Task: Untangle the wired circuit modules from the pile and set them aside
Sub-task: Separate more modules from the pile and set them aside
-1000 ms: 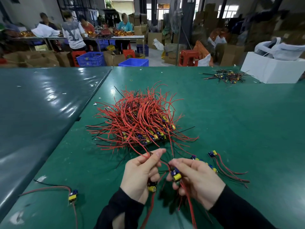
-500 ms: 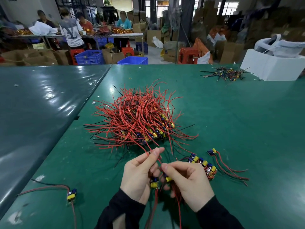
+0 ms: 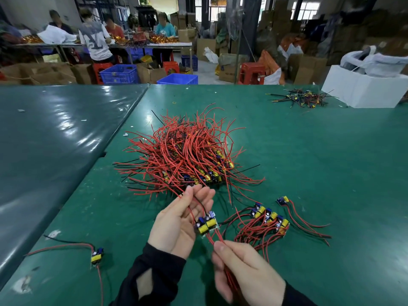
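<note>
Both hands have drawn apart since half a second ago, when they worked close together just below the pile. Now the left hand (image 3: 176,226) lies palm up with its fingers nearly straight, red wires running across the fingers and palm, and two circuit modules (image 3: 207,225) with yellow and blue parts resting at the edge of the palm beside the thumb. No finger curls round them. The right hand (image 3: 245,272) has dropped nearer the body and pinches the red leads (image 3: 217,238) trailing down from those modules, thumb pressed over them, with more red wire running on under the palm.

The modules thus sit between the two grips: touching the left one, and just above the right one's thumb tip, joined to it by the taut leads.

Beyond the left fingertips lies the pile (image 3: 187,155) of tangled red and black wires on the green desk (image 3: 309,162), in much the same place as before. To the right of the hands the set-aside cluster of modules (image 3: 269,217) lies in a row with wires spread toward the near edge, one more module (image 3: 283,199) just beyond it. A lone module (image 3: 97,257) lies well apart at the left.
</note>
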